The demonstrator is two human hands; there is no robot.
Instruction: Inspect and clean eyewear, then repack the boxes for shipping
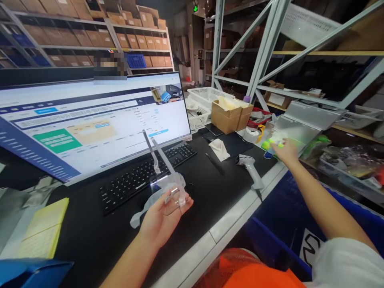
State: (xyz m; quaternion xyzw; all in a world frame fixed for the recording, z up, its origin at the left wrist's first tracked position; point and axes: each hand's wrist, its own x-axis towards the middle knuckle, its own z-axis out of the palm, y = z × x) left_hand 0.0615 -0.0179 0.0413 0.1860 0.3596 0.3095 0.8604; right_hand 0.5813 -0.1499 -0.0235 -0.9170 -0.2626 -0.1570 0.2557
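My left hand is held palm up over the black desk mat, fingers curled round a pair of clear-framed glasses in a crumpled clear plastic bag; the arms of the glasses stick up toward the monitor. My right hand is stretched far to the right, closed on a small bright green and white item that is blurred, beside a clear plastic sheet on the shelf.
A black keyboard lies under the monitor. A handheld barcode scanner, a black pen and a crumpled tissue lie on the mat. An open cardboard box, white baskets, yellow notepad, blue bin.
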